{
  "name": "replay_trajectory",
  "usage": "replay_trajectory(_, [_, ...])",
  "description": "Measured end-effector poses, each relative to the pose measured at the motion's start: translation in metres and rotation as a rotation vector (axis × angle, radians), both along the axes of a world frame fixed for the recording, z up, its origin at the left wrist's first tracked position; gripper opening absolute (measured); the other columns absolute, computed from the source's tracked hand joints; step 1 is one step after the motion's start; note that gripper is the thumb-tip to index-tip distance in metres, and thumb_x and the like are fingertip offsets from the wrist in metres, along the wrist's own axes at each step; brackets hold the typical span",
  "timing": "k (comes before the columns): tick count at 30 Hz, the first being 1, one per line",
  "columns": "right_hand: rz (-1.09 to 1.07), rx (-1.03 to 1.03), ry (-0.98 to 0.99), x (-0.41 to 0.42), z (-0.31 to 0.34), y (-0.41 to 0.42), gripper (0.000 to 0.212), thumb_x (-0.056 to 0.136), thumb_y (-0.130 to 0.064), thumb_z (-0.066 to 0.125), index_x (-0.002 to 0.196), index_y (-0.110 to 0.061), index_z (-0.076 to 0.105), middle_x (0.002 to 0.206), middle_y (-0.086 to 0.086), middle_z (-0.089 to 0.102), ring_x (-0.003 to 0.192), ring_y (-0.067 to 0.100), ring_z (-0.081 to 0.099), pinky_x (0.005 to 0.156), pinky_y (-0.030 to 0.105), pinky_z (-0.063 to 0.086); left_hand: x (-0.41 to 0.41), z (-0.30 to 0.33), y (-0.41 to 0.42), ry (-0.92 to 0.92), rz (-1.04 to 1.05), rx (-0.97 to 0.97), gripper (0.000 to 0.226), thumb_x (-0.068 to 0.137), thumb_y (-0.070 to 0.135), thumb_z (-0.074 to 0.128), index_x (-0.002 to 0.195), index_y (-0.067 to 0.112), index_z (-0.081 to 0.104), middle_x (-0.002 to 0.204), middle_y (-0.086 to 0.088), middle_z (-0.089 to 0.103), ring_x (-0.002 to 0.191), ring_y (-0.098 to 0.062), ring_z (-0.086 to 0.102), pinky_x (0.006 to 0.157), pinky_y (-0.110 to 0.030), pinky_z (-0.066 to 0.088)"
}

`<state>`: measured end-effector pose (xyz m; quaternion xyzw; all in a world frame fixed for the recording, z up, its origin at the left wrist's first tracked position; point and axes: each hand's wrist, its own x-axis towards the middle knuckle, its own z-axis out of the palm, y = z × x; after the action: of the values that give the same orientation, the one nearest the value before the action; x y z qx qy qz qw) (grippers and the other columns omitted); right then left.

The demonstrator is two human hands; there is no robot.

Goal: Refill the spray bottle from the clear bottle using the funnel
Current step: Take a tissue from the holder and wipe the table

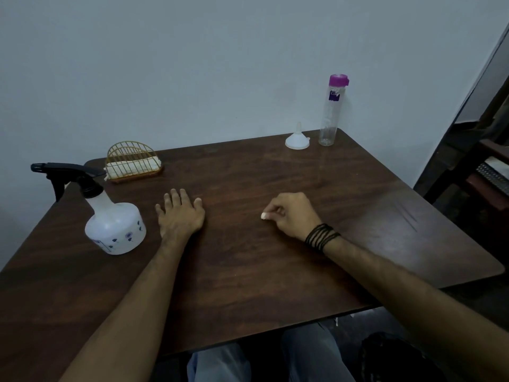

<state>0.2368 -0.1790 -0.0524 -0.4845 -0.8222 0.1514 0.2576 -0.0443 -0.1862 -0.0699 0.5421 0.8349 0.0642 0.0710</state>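
A white spray bottle (114, 221) with a black trigger head stands at the table's left side. A tall clear bottle (330, 114) with a purple cap stands at the far right corner. Beside it, a white funnel (297, 138) sits upside down, spout up. My left hand (180, 213) lies flat on the table, fingers straight, just right of the spray bottle and apart from it. My right hand (292, 215) rests on the table's middle with fingers curled under, holding nothing that I can see. A black band wraps its wrist.
A dark wooden table (275, 271) carries everything. A gold wire napkin holder (132, 162) with white napkins stands at the back left. A pale wall rises behind the table. Dark furniture (484, 172) crowds the right side. My knees show under the near edge.
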Motion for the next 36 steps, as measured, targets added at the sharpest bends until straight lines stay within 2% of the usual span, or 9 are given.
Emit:
replay_trajectory(5, [-0.342,-0.010,-0.016,0.057,0.006,0.077,0.008,0.083,-0.032,0.079,0.089,-0.026,0.081,0.094,-0.005,0.076,0.095,0.014,0.065,0.091,0.033,0.054,-0.001,0.000,-0.004,0.011,-0.029,0.003,0.073,0.104,0.056,0.015,0.161,0.011,0.006,0.169,-0.011,0.000,0.156,-0.028,-0.001,0.124,-0.051,-0.001])
replay_trajectory(9, [-0.544,-0.117,0.062,0.094,0.010,0.109,0.012,0.081,-0.032,0.082,0.089,-0.024,0.081,0.096,-0.003,0.078,0.096,0.016,0.071,0.093,0.032,0.056,0.000,0.000,-0.002,0.017,-0.025,-0.004,0.073,0.104,0.055,0.015,0.161,0.011,0.006,0.169,-0.012,0.000,0.156,-0.028,-0.002,0.124,-0.052,-0.001])
replay_trajectory(13, [-0.490,-0.123,0.082,0.070,0.010,0.092,0.013,0.082,-0.034,0.081,0.088,-0.023,0.081,0.092,-0.005,0.078,0.089,0.011,0.071,0.090,0.024,0.052,0.002,-0.003,0.002,0.026,0.005,-0.011,0.072,0.104,0.053,0.014,0.161,0.010,0.005,0.169,-0.013,-0.001,0.156,-0.030,-0.002,0.124,-0.053,0.000])
replay_trajectory(19, [-0.057,-0.093,0.032,-0.035,0.003,0.025,0.012,0.082,-0.037,0.081,0.087,-0.025,0.081,0.087,-0.011,0.075,0.066,-0.005,0.059,0.075,0.015,0.048,0.002,0.001,0.000,0.024,-0.002,-0.007,0.072,0.104,0.054,0.014,0.161,0.010,0.006,0.169,-0.013,0.000,0.156,-0.029,-0.001,0.124,-0.052,-0.001])
replay_trajectory(22, [0.033,-0.111,0.051,-0.054,0.002,0.016,0.011,0.082,-0.033,0.082,0.087,-0.024,0.082,0.088,-0.007,0.075,0.069,-0.001,0.061,0.075,0.017,0.053,0.001,0.003,-0.003,0.014,-0.010,-0.012,0.073,0.103,0.055,0.014,0.161,0.012,0.006,0.169,-0.011,0.000,0.156,-0.028,-0.002,0.124,-0.051,-0.001])
replay_trajectory(24, [-0.015,-0.107,0.043,-0.037,0.001,0.033,0.010,0.081,-0.031,0.083,0.087,-0.023,0.082,0.087,-0.006,0.077,0.069,-0.001,0.063,0.077,0.018,0.055,0.000,0.004,-0.004,0.009,-0.018,-0.013,0.073,0.103,0.056,0.014,0.161,0.012,0.006,0.169,-0.011,0.000,0.156,-0.027,-0.001,0.125,-0.051,-0.001])
replay_trajectory(27, [-0.290,-0.090,0.076,0.022,0.006,0.073,0.007,0.081,-0.027,0.081,0.086,-0.022,0.082,0.088,-0.003,0.079,0.080,0.008,0.072,0.086,0.025,0.057,-0.002,0.004,-0.005,0.009,-0.031,-0.014,0.073,0.103,0.057,0.015,0.161,0.012,0.006,0.169,-0.010,0.000,0.156,-0.027,-0.001,0.125,-0.051,0.000])
replay_trajectory(31, [-0.585,-0.120,0.128,0.107,0.009,0.102,0.012,0.081,-0.030,0.082,0.088,-0.020,0.081,0.093,0.000,0.079,0.094,0.016,0.072,0.098,0.031,0.054,0.000,0.001,-0.003,0.016,-0.019,-0.012,0.073,0.103,0.057,0.014,0.161,0.013,0.005,0.169,-0.010,-0.001,0.156,-0.027,-0.002,0.125,-0.051,-0.001])
replay_trajectory(36, [-0.566,-0.136,0.144,0.098,0.006,0.083,0.008,0.082,-0.027,0.081,0.088,-0.021,0.081,0.091,-0.003,0.078,0.090,0.011,0.071,0.095,0.028,0.055,0.003,0.000,-0.001,0.020,0.004,-0.007,0.073,0.103,0.055,0.015,0.161,0.012,0.005,0.169,-0.012,-0.001,0.156,-0.028,-0.002,0.125,-0.051,-0.001])
